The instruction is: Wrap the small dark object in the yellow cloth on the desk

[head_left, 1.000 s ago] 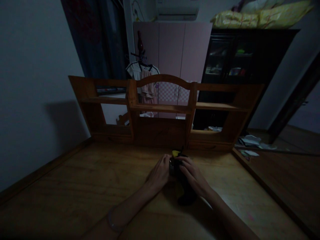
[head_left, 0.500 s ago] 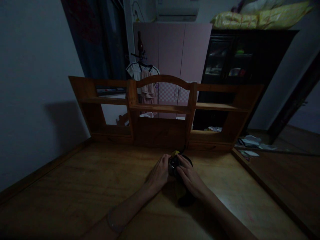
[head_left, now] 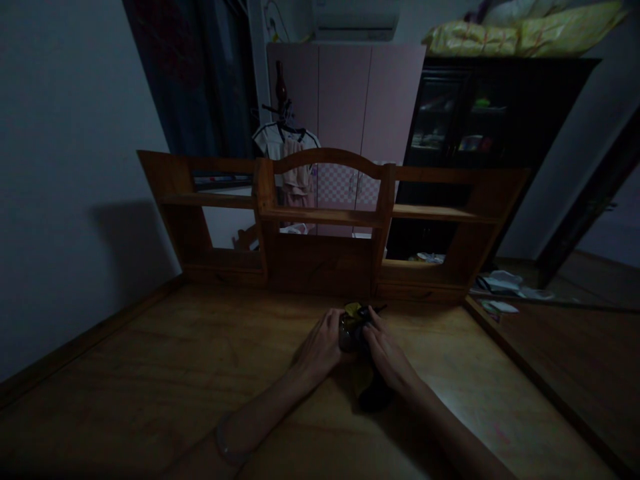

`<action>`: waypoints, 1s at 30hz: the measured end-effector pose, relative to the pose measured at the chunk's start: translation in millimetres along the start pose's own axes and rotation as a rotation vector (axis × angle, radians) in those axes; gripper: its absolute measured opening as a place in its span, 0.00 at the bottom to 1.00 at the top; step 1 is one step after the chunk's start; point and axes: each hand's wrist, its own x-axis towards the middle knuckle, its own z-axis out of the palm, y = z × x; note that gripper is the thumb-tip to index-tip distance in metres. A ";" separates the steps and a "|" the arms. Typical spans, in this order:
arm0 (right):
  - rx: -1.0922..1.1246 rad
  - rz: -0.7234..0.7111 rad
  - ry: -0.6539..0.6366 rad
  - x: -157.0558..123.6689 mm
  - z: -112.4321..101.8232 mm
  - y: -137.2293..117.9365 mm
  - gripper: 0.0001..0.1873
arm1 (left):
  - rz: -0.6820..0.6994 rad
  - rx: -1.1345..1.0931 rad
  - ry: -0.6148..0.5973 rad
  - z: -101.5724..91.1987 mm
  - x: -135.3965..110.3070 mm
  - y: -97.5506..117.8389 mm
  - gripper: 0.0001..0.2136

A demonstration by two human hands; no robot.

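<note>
A yellow-and-black object [head_left: 353,310] with a shiny rounded part sits between my hands over the wooden desk. It looks like a handheld power tool, but the dim light hides its exact kind. Its dark lower end [head_left: 375,398] reaches toward me. My left hand [head_left: 321,341] is closed around its left side, near the shiny part. On the right side, my right hand [head_left: 386,355] presses curled fingers against the dark section. A thin dark piece [head_left: 382,308] juts out past the right fingertips. My hands cover much of the object.
The wooden desk top [head_left: 200,353] spreads around my hands. A wooden shelf unit [head_left: 320,217] stands along its far edge, and a white wall [head_left: 75,200] borders the left. Beyond are a clothes stand [head_left: 285,133], a pink wardrobe [head_left: 345,100] and a dark cabinet [head_left: 500,113].
My right hand has shifted slightly right on the object, uncovering more of its yellow top. The dark curved edge beyond the right fingers no longer shows; a thin dark piece does. My left hand barely moved.
</note>
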 end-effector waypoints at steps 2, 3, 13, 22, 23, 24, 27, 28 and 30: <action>-0.012 -0.016 -0.005 0.2 3.0 4.9 0.23 | 0.017 -0.015 0.010 0.0 -0.4 0.6 0.38; -0.017 -0.019 -0.007 0.5 4.3 6.8 0.23 | 0.032 -0.022 0.017 -0.5 -0.6 1.2 0.39; -0.012 -0.091 0.105 3.9 -6.1 -9.6 0.18 | 0.367 0.157 0.122 -5.9 -2.5 9.4 0.40; 0.128 -0.095 0.072 1.2 -14.7 -20.7 0.18 | 0.592 0.263 0.199 -17.9 -7.2 12.2 0.26; 0.143 -0.111 0.061 0.4 -15.2 -21.6 0.19 | 0.612 0.271 0.202 -19.9 -8.3 12.2 0.26; 0.151 -0.129 0.051 -0.5 -15.5 -22.7 0.20 | 0.628 0.281 0.206 -21.5 -9.4 12.4 0.26; 0.146 -0.193 0.015 -3.1 -15.8 -26.6 0.22 | 0.658 0.320 0.205 -23.1 -12.4 13.2 0.26; 0.137 -0.214 0.009 -3.6 -15.6 -27.8 0.22 | 0.660 0.334 0.200 -22.8 -13.0 13.6 0.26; 0.114 -0.236 0.019 -4.2 -15.0 -29.0 0.21 | 0.662 0.348 0.199 -21.4 -13.6 14.4 0.26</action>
